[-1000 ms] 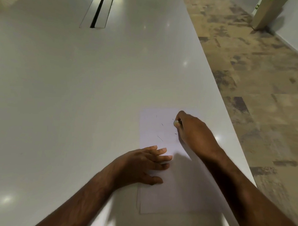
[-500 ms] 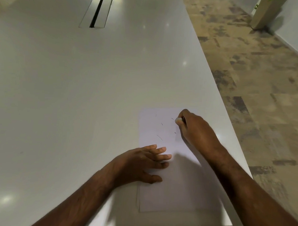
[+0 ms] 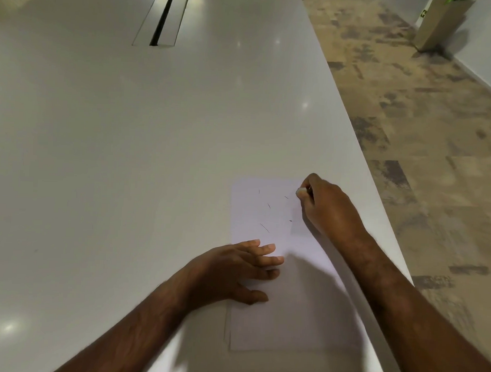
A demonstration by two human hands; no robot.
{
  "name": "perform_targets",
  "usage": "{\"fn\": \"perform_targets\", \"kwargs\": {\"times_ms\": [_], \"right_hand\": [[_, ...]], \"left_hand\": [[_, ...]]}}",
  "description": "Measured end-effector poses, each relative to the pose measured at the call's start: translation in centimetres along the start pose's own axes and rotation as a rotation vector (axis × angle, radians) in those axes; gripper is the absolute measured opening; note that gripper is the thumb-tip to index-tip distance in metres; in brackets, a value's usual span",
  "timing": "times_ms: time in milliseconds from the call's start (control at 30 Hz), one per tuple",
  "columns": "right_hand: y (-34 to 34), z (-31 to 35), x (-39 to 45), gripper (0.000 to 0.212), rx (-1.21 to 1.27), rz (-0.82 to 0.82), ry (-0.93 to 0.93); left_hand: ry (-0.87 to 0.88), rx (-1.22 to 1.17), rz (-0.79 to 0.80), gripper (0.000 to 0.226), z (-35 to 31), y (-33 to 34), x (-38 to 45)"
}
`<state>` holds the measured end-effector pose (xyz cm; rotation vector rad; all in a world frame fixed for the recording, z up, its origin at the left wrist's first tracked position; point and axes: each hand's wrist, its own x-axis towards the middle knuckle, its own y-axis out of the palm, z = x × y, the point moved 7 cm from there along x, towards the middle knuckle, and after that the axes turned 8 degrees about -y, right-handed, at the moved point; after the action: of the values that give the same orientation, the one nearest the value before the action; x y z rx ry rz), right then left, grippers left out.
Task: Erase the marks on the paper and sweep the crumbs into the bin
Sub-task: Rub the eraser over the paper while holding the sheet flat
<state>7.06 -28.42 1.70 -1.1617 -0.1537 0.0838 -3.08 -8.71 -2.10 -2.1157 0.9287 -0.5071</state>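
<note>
Left hand (image 3: 235, 272) pins the paper (image 3: 298, 309) flat; right hand (image 3: 326, 209) pinches the eraser (image 3: 300, 191) at its far right corner.

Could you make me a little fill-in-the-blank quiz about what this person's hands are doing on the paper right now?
1. The left hand lies with straight fingers on the ____, holding it in place.
2. The right hand pinches a small white ____ near the sheet's far right corner.
3. Several short dark ____ show on the sheet between the two hands.
4. The sheet lies near the right edge of a long white ____.

Missing words: paper; eraser; marks; table.
</note>
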Motion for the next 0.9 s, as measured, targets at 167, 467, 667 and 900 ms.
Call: {"fn": "perform_targets", "kwargs": {"times_ms": [167,467,667,900], "right_hand": [[0.6,1.2,-0.9,0.015,-0.005,0.046,-0.031],[0.6,1.2,-0.3,0.016,-0.01,0.051,-0.019],[1.0,2.6,-4.0,0.016,-0.001,0.077,-0.085],[0.3,0.7,-0.6,0.018,0.01,0.019,-0.022]], "left_hand": [[-0.006,0.009,0.008,0.046,0.0,0.0,0.0],[-0.008,-0.001,0.009,0.046,-0.1,-0.1,0.1],[0.001,-0.006,-0.012,0.046,-0.1,-0.2,0.1],[0.014,-0.027,-0.022,0.046,-0.2,-0.2,0.2]]}}
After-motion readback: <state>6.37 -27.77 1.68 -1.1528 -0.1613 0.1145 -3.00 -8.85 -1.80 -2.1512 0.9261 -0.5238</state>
